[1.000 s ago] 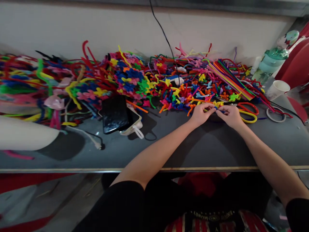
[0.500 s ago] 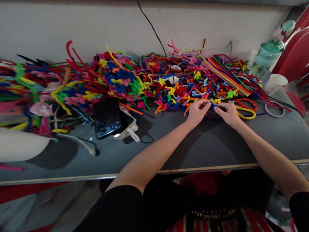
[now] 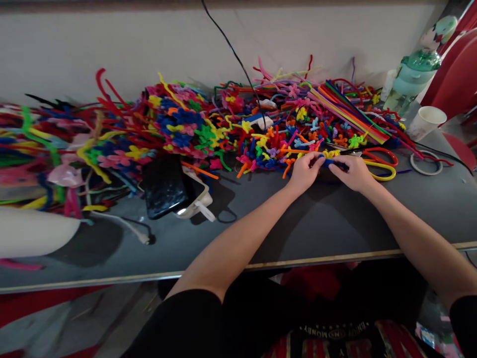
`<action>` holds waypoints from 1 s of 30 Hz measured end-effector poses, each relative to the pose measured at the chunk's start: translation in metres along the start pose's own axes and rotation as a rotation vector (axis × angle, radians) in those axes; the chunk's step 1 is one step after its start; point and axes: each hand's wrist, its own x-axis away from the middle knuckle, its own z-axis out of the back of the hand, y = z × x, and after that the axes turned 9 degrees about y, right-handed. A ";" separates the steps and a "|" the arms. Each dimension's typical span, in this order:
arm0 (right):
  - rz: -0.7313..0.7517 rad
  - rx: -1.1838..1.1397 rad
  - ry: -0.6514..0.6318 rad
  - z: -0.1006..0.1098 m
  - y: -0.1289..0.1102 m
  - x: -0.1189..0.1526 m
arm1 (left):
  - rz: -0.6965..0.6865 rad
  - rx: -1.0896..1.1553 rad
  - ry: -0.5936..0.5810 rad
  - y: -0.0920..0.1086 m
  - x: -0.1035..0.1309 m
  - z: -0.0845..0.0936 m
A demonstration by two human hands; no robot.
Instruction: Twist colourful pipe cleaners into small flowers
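Between my two hands is a blue pipe cleaner [image 3: 328, 162], pinched from both sides. My left hand [image 3: 304, 173] has thumb and fingers closed on its left end. On its right end, the fingertips of my right hand [image 3: 352, 171] are closed too. Its exact shape is mostly hidden by my fingers. Just behind my hands lies a heap of small pipe-cleaner flowers [image 3: 268, 144] in many colours. Scissors with a red and a yellow handle [image 3: 387, 174] lie right beside my right hand.
A black phone [image 3: 164, 189] and a pale case lie on the grey table [image 3: 238, 228] at left. Bundled pipe cleaners [image 3: 350, 112] lie along the wall. A paper cup [image 3: 427, 123], a green bottle [image 3: 415, 74] and a grey ring [image 3: 426, 163] are at right. A black cable hangs behind.
My hands stay at nearly the same spot, still pinching the blue pipe cleaner. The fingers of my right hand have shifted slightly on it. The camera view has tilted a little.
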 end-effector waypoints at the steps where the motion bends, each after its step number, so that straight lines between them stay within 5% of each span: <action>1: 0.027 0.034 0.021 0.003 0.001 -0.001 | 0.004 -0.002 0.011 -0.001 0.000 0.000; 9: 0.179 0.400 0.055 0.008 0.020 -0.013 | 0.074 0.046 -0.012 -0.001 -0.002 0.000; 17: -0.103 -0.129 0.252 -0.006 0.012 -0.006 | 0.011 0.021 -0.214 0.000 0.000 0.001; 22: -0.145 -0.417 0.234 -0.022 0.011 -0.003 | -0.023 -0.017 -0.164 0.002 0.003 -0.002; 30: -0.007 -0.235 0.220 -0.017 0.006 0.002 | -0.032 0.093 0.024 -0.001 0.004 -0.001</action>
